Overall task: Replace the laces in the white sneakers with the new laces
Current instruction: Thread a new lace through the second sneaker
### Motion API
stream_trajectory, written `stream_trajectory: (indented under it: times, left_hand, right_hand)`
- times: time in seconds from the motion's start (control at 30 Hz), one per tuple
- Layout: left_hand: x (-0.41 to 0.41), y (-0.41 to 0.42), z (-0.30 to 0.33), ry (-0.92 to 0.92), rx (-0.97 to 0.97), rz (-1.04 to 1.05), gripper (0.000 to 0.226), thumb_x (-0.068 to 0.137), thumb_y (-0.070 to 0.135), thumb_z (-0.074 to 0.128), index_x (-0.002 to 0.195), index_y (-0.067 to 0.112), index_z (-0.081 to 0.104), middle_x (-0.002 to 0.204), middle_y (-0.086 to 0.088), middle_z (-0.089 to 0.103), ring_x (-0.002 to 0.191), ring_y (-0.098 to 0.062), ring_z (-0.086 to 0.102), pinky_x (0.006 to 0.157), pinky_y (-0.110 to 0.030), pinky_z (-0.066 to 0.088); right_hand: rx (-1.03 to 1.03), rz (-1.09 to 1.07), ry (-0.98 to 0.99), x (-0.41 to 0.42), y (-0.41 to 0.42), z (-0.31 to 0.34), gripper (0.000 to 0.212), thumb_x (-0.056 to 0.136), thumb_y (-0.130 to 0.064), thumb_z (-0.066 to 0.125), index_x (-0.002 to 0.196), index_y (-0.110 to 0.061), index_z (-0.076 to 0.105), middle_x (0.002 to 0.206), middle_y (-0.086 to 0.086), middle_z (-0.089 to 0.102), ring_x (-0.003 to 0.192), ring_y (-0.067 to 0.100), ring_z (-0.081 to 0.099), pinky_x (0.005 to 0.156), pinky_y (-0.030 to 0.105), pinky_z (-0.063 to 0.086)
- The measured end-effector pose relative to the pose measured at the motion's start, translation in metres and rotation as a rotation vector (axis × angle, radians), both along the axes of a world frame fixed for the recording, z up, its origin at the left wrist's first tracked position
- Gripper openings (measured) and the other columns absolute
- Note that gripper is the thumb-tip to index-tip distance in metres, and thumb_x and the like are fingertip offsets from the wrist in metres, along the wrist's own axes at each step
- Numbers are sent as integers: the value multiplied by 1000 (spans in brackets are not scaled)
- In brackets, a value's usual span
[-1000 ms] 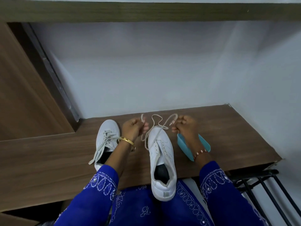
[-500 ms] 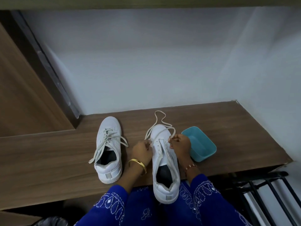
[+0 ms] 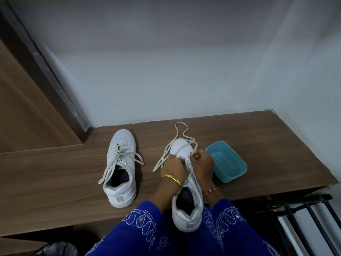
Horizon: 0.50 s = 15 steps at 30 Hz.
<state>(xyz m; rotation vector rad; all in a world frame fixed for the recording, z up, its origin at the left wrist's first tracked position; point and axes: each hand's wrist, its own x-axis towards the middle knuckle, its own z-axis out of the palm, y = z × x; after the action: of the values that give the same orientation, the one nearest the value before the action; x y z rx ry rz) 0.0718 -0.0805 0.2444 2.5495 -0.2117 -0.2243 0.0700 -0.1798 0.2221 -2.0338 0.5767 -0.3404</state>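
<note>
Hands little moved, left hand [image 3: 174, 166] and right hand [image 3: 202, 161] fingers still pinching lace [image 3: 181, 134] over sneaker [image 3: 186, 206].

- Two sneakers are set side by side on the wooden bench [image 3: 55, 174], toes turned toward the wall [image 3: 166, 71] behind.
- The left sneaker [image 3: 120, 169] lies well apart from the hands, with its lace ends [image 3: 136, 159] spilled onto the bench at either side.
- The right sneaker [image 3: 188, 204] is placed with its heel overhanging the front edge of the bench.
- The left hand [image 3: 174, 169] and right hand [image 3: 202, 161] are placed over its forepart, one at each side.
- A lace [image 3: 181, 130] is looped beyond its toe, on the bench.
- A tub [image 3: 228, 163] is set just right of the right hand.
- A rack [image 3: 304, 215] stands below the bench, at the right.
</note>
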Motion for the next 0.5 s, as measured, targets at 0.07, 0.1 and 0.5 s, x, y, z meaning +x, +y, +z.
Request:
stream_trajectory:
  times: [0.07,0.1,0.5]
  left_hand:
    - [0,1,-6,28,-45,16,27,85,9,44,97,8,69,97,-17,58,106,-27,52,82,-29,43]
    - [0,1,-8,43,-81,33,25,84,8,47,94,7,69,90,-17,57,103,-28,53,80,-30,43]
    - [-2,-5,-18,-57,-226,152,11,80,11,61,88,12,69,101,-9,53,90,-24,59,84,-35,48]
  right_hand:
    - [7,4,-11,-1,-1,1,41,80,-2,63,56,-21,37,61,-5,47,55,4,39,49,7,34]
    - [15,7,-22,-1,-1,1,42,80,-1,63,55,-21,37,59,-6,45,54,2,38,50,6,35]
    - [4,82,11,4,-9,0,43,75,-1,68,51,-17,36,54,-4,42,53,8,37,49,9,34]
